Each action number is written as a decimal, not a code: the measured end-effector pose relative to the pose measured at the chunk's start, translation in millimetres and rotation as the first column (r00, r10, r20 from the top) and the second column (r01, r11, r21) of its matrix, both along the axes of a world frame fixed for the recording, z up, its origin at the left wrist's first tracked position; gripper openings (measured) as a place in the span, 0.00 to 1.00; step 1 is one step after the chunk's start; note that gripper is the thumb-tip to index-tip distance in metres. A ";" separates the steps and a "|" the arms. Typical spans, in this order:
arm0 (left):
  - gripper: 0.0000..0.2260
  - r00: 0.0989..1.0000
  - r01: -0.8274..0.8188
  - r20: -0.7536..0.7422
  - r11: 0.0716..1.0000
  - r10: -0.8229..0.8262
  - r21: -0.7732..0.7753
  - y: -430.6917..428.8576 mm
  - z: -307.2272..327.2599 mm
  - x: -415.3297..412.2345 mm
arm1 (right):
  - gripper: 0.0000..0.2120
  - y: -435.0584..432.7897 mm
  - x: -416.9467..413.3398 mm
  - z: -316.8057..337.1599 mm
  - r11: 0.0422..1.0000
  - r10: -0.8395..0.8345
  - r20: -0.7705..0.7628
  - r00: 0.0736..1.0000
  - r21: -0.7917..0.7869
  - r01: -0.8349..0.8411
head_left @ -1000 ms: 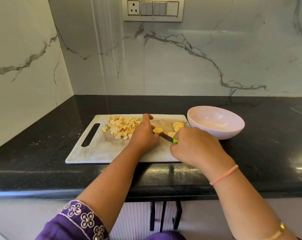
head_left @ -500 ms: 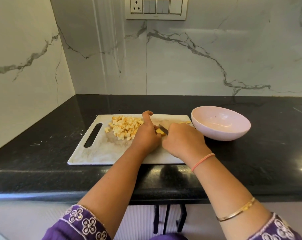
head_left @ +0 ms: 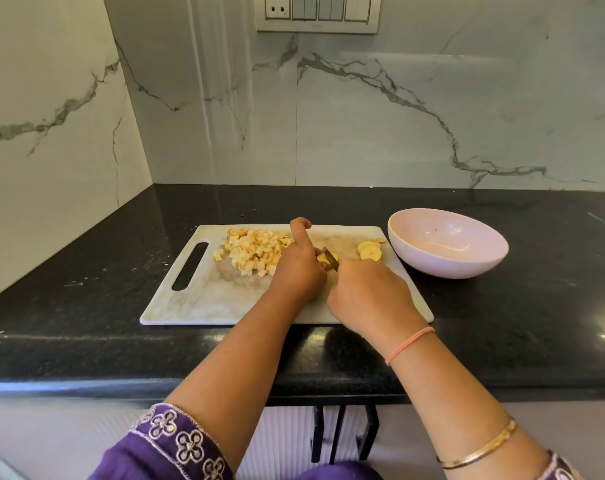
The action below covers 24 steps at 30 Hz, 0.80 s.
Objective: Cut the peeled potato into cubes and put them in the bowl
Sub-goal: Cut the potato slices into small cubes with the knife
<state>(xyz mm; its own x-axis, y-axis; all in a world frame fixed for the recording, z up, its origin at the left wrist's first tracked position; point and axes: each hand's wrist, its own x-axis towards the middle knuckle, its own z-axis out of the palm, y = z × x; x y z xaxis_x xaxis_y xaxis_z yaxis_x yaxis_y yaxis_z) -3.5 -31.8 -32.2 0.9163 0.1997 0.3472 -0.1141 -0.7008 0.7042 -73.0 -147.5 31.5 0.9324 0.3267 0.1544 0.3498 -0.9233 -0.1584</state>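
Observation:
A white cutting board (head_left: 197, 303) lies on the black counter. A heap of potato cubes (head_left: 256, 249) sits on its far left part. Round potato slices (head_left: 370, 251) lie near its far right corner. My left hand (head_left: 299, 268) holds a small potato piece (head_left: 323, 258) down on the board, index finger raised. My right hand (head_left: 367, 296) grips a knife (head_left: 330, 258); its blade rests on that piece and the handle is hidden in my fist. The pink bowl (head_left: 448, 242) stands to the right of the board and holds no potato.
The black counter (head_left: 519, 313) runs along marble walls at the back and left. Its front edge lies just below the board. A switch panel (head_left: 316, 12) is mounted on the back wall.
My right hand has moved the knife left from beside the slices onto the piece under my left hand. The view has shifted a little.

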 end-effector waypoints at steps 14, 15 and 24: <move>0.24 1.000 0.025 0.010 1.000 -0.025 0.010 -0.3 1.1 0.2 | 0.08 2.8 -3.1 13.1 0.999 0.013 0.019 1.000 -0.034 -0.013; 0.24 1.000 0.018 0.010 1.000 -0.018 0.015 1.9 0.7 0.5 | 0.08 2.9 -5.4 13.9 0.999 0.023 0.016 1.000 -0.039 -0.023; 0.24 0.999 -0.015 -0.049 1.000 0.015 -0.001 2.0 0.7 0.8 | 0.11 -18.5 -30.6 14.0 0.999 0.038 -0.019 0.999 -0.004 -0.038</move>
